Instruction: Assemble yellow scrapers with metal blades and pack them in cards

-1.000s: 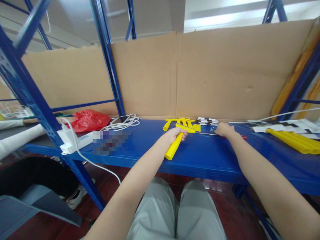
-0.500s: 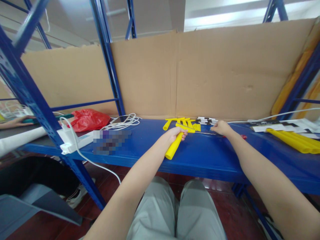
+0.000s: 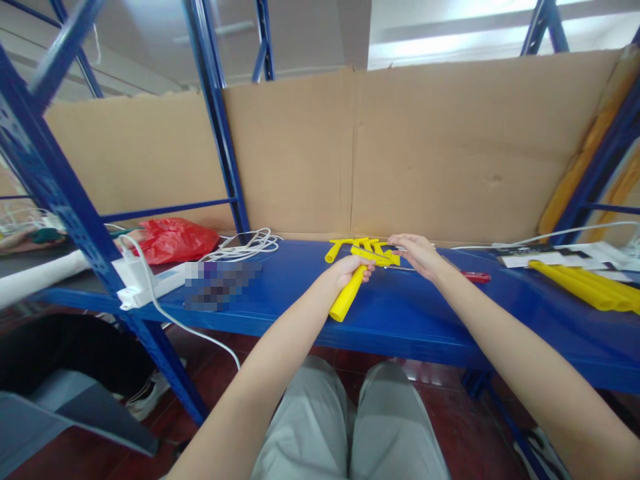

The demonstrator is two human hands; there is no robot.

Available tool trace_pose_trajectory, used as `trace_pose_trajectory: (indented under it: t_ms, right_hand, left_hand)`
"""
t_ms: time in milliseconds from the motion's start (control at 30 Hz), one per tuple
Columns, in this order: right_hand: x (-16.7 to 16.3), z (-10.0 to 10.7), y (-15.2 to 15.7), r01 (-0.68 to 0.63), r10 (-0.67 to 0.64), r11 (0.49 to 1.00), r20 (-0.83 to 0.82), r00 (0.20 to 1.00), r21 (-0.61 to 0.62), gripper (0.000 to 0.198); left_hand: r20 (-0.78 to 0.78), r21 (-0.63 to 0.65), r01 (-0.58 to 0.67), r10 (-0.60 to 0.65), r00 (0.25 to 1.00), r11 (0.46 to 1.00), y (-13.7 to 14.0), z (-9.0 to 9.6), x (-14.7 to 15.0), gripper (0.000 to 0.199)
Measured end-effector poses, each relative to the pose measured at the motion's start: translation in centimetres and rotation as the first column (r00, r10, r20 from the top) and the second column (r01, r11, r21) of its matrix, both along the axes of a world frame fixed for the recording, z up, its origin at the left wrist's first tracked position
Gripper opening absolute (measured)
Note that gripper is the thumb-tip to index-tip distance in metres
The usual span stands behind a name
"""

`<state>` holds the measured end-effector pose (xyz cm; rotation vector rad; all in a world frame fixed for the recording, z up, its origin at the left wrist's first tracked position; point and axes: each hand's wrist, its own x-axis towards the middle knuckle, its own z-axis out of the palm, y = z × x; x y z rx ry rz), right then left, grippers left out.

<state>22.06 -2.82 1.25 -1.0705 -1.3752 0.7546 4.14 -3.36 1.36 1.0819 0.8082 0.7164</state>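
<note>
My left hand [image 3: 354,269] is wrapped round a yellow plastic tube-like handle [image 3: 346,298], whose wide hollow end points down toward the bench's front edge. A yellow crosspiece [image 3: 373,256] at its far end and a thin metal strip reach to the right. My right hand [image 3: 415,253] hovers by that end with its fingers stretched out to the left. Whether its fingertips touch the strip I cannot tell. Beyond my hands lie several more yellow T-shaped handles [image 3: 336,249]. A tool with a red handle [image 3: 476,277] lies right of my right hand, partly hidden by the forearm.
Several yellow tubes [image 3: 583,285] and black-and-white strips [image 3: 540,259] lie on the blue bench [image 3: 425,320] at right. Toward the left are a white power strip [image 3: 170,280], coiled white cable [image 3: 250,245] and red plastic bag [image 3: 175,240]. Cardboard [image 3: 425,147] stands behind.
My right hand has moved left toward the yellow crosspiece, and its closed fingers have straightened. My left hand keeps its hold on the handle in nearly the same place.
</note>
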Motion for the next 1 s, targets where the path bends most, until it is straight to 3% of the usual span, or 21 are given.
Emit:
trace_pose_trajectory:
  t_ms: [367, 800, 1000]
  right_hand:
    - [-0.9, -1.9, 0.9, -0.119, 0.118, 0.993, 0.103, 0.988, -0.002, 0.019]
    - [-0.8, -2.0, 1.0, -0.052, 0.055, 0.998, 0.191, 0.98, -0.018, 0.021]
    - [-0.9, -1.8, 0.6, -0.079, 0.087, 0.996, 0.183, 0.979, -0.05, 0.021]
  left_hand:
    - [0.089, -0.024, 0.04, -0.038, 0.995, 0.999, 0.5, -0.1, 0.0, 0.028]
    - [0.082, -0.034, 0.024, -0.021, 0.996, 0.999, 0.5, -0.1, 0.0, 0.028]
    - [0.054, -0.023, 0.018, -0.017, 0.998, 1.0, 0.6, -0.2, 0.2, 0.027]
